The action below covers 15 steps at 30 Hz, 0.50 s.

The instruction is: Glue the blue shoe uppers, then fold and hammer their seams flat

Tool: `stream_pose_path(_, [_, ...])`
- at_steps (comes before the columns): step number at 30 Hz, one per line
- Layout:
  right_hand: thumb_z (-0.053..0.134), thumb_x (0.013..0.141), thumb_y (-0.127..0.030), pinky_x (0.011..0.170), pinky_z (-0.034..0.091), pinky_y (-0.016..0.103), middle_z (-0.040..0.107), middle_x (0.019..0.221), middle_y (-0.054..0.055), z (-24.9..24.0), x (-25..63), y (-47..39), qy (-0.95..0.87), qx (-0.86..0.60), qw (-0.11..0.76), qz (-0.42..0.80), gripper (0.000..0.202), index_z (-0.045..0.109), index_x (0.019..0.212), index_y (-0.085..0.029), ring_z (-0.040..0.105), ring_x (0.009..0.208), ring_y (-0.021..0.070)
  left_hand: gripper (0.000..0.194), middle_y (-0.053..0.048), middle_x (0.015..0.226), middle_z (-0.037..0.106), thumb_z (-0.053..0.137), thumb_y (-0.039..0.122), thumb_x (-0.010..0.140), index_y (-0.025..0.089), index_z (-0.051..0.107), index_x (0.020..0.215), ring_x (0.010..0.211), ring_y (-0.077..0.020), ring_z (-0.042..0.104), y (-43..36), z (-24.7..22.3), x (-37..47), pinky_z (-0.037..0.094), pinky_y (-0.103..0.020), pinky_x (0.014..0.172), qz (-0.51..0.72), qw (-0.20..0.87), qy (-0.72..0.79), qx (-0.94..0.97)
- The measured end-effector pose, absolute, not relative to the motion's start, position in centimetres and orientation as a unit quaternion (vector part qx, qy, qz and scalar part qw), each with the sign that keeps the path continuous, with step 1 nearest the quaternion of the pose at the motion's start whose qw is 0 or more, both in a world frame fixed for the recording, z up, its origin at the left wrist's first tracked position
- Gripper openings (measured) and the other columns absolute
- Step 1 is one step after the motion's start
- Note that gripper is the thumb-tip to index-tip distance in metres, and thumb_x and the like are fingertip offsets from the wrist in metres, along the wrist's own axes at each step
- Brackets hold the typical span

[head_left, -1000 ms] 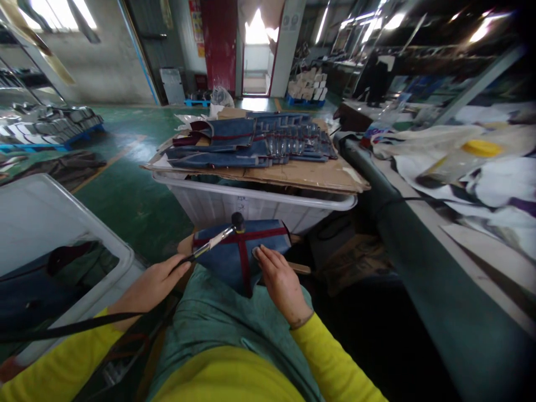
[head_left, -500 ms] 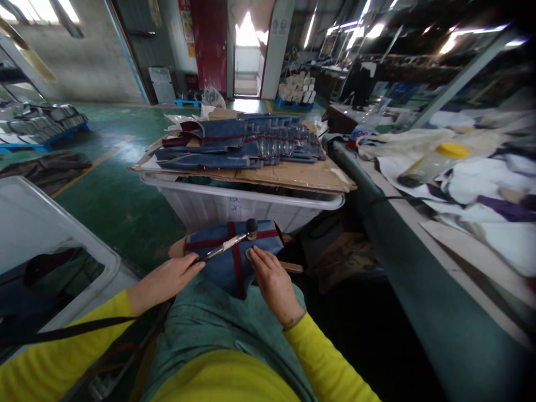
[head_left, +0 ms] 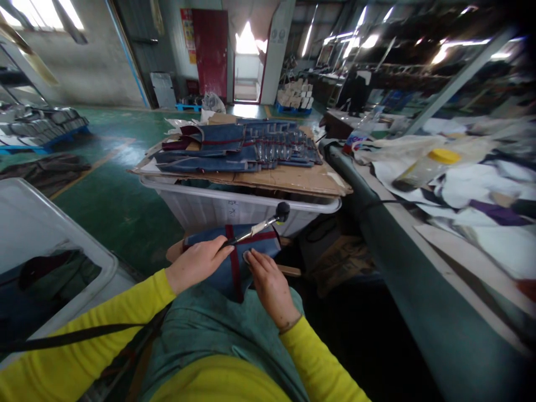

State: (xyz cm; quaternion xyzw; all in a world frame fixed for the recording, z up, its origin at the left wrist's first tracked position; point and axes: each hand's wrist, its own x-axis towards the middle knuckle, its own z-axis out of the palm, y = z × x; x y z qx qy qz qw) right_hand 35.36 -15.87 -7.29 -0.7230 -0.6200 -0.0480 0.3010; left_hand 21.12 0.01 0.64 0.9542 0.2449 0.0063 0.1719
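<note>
Fingers of the left hand (head_left: 196,265) curled closed around the handle of a black-headed hammer (head_left: 259,226). Forearm comes in from lower left, back of hand up; hammer slants up to the right, its head clear of the work, seen against the white plastic bin (head_left: 188,209).

Right hand (head_left: 273,282): palm down, fingers held close together and pointing forward-left, tips at a small pale disc (head_left: 246,257) on the blue sheet piece (head_left: 221,279). Cannot tell whether the disc is pinched or only pressed.

Piece position: at the front edge of the green-clad lap (head_left: 201,324), crossed by maroon bands (head_left: 235,273); a wooden slat (head_left: 290,271) juts out at its right.

Versus 0.5 s ago: left hand has shifted right, now near the right hand; hammer head has moved right and higher in view, past the piece. Right hand nearly unchanged on the piece.
</note>
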Motion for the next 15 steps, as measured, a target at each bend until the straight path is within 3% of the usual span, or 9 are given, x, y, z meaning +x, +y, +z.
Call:
stream_pose_path(4, [0.041, 0.09, -0.01, 0.099, 0.047, 0.042, 0.057, 0.128, 0.011, -7.2, 35.3, -15.9, -0.624, -0.722, 0.298, -0.042, 0.041, 0.053, 0.129, -0.017, 0.05, 0.118, 0.0229, 0.039, -0.007, 0.089, 0.069, 0.029, 0.048, 0.095, 0.02, 0.055, 0.104, 0.087, -0.0231, 0.067, -0.6, 0.5, 20.0, 0.049, -0.032, 0.076, -0.021, 0.167, 0.242, 0.956])
stream_pose_path(9, [0.041, 0.091, -0.011, 0.101, 0.045, 0.042, 0.056, 0.13, 0.011, -7.4, 35.5, -15.9, -0.625, -0.719, 0.299, -0.044, 0.041, 0.052, 0.13, -0.015, 0.049, 0.119, 0.0237, 0.043, -0.005, 0.113, 0.066, 0.031, 0.05, 0.094, 0.023, 0.051, 0.12, 0.105, -0.0202, 0.062, -0.7, -0.3, 13.5, 0.047, -0.029, 0.089, 0.072, 0.23, 0.324, 0.915])
stream_pose_path(15, [0.041, 0.091, -0.012, 0.1, 0.046, 0.043, 0.056, 0.13, 0.011, -7.5, 35.7, -15.8, -0.638, -0.707, 0.302, -0.035, 0.042, 0.051, 0.132, -0.017, 0.05, 0.119, 0.0235, 0.039, -0.003, 0.096, 0.07, 0.034, 0.047, 0.092, 0.023, 0.059, 0.108, 0.088, -0.0183, 0.067, 0.5, -2.1, 5.8, 0.051, -0.026, 0.077, -0.014, 0.276, 0.401, 0.873])
